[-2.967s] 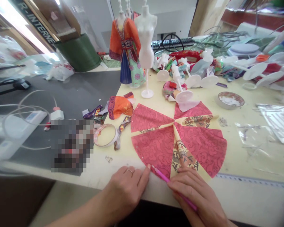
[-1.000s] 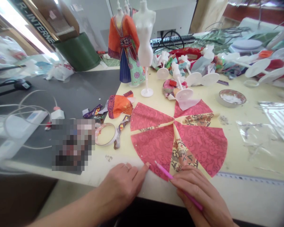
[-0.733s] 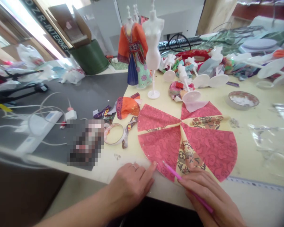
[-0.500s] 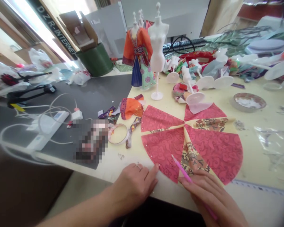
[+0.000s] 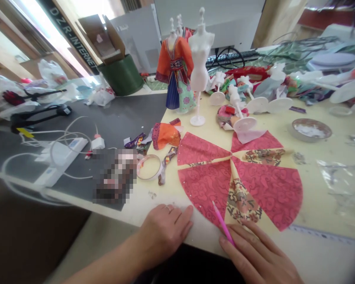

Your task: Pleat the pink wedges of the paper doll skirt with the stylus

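On the table lies a round skirt piece [image 5: 204,185] of red patterned cloth, split by cream floral panels [image 5: 244,201] that gather at its middle. Tiny white dots like beads sit along its left edge. My right hand [image 5: 257,252] holds a slim pink pen-shaped tool [image 5: 225,227] between thumb and fingers; its pale tip points at the lower left red panel. The other fingers of that hand rest over the cloth's front edge. My left hand [image 5: 167,227], with a ring on it, rests on the table just left of the cloth, index finger and thumb a little apart, nothing visible between them.
A tape roll [image 5: 149,167] and fabric scraps [image 5: 165,136] lie left of the cloth. Behind stand a dressed doll form [image 5: 176,75] and a bare white mannequin [image 5: 199,59]. A shallow dish [image 5: 310,130] sits right; a power strip [image 5: 62,159] with cables is at left.
My left index finger has drawn back from the cloth's edge. The pink tool has shifted slightly left and down, and my right hand has turned flatter.
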{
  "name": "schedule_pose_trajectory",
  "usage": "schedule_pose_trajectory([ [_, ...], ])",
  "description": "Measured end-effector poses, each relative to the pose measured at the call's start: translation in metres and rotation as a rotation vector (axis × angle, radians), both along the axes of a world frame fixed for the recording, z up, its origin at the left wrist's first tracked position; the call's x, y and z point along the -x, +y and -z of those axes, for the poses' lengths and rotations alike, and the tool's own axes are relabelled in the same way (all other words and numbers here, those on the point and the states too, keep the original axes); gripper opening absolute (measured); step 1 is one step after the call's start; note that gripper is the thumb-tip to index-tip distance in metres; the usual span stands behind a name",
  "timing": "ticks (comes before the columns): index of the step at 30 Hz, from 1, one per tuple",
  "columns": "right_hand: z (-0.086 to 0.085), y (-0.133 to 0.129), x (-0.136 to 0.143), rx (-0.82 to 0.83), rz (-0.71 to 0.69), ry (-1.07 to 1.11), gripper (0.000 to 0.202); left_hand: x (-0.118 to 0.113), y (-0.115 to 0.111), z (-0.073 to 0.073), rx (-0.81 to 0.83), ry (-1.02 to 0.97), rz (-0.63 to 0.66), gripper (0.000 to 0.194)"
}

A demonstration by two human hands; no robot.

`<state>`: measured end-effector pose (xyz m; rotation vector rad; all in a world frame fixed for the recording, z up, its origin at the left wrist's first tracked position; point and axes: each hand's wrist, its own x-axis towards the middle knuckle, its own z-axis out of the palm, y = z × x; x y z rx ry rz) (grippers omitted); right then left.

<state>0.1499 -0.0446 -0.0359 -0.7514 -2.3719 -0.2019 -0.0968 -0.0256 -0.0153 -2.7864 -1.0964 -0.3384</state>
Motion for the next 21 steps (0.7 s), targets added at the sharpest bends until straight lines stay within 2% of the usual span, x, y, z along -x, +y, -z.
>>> schedule_pose_trajectory([
  [3,0.000,-0.002,0.000,0.019,0.006,-0.006,0.033,0.001,-0.002,0.000,0.006,-0.080,-0.034,0.019],
  [6,0.002,-0.004,0.001,0.031,-0.003,-0.008,0.034,-0.004,-0.004,0.001,0.017,-0.109,-0.029,0.025],
  [10,0.009,-0.005,-0.001,0.021,0.032,0.106,0.034,-0.015,-0.004,0.003,0.027,-0.055,-0.004,0.029],
  [15,0.007,-0.001,-0.008,0.049,-0.026,0.055,0.027,-0.019,-0.003,0.005,0.031,-0.028,-0.028,0.032],
  [21,0.003,0.001,-0.009,0.043,-0.028,0.051,0.028,-0.019,-0.005,0.005,0.035,-0.010,-0.040,0.032],
])
